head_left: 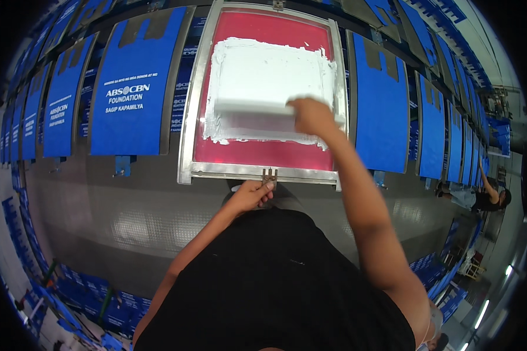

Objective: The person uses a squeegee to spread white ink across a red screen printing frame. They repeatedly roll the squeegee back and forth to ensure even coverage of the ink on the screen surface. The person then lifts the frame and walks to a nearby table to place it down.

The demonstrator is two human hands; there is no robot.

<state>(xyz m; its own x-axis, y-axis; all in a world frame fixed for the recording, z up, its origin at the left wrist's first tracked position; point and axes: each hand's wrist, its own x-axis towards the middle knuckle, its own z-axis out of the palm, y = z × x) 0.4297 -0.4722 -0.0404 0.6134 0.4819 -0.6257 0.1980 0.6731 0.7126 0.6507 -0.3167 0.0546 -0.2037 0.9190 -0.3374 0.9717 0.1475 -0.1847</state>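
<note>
1. White ink (269, 73) is coating the middle of the red mesh (252, 155) inside the aluminium screen frame (188, 111).
2. The right hand (311, 117), blurred, is gripping the squeegee (246, 107), which is lying across the ink's nearer half.
3. The left hand (253, 194) is pinching the metal bracket (269, 175) at the near edge, probably steadying things.
4. Even pressure is probably mattering most here.

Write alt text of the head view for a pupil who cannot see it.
A person's right hand holds a blurred pale bar over white paint on a red screen in a metal frame, while the left hand holds a small bracket at the frame's near edge. Rows of blue panels line both sides.
</note>
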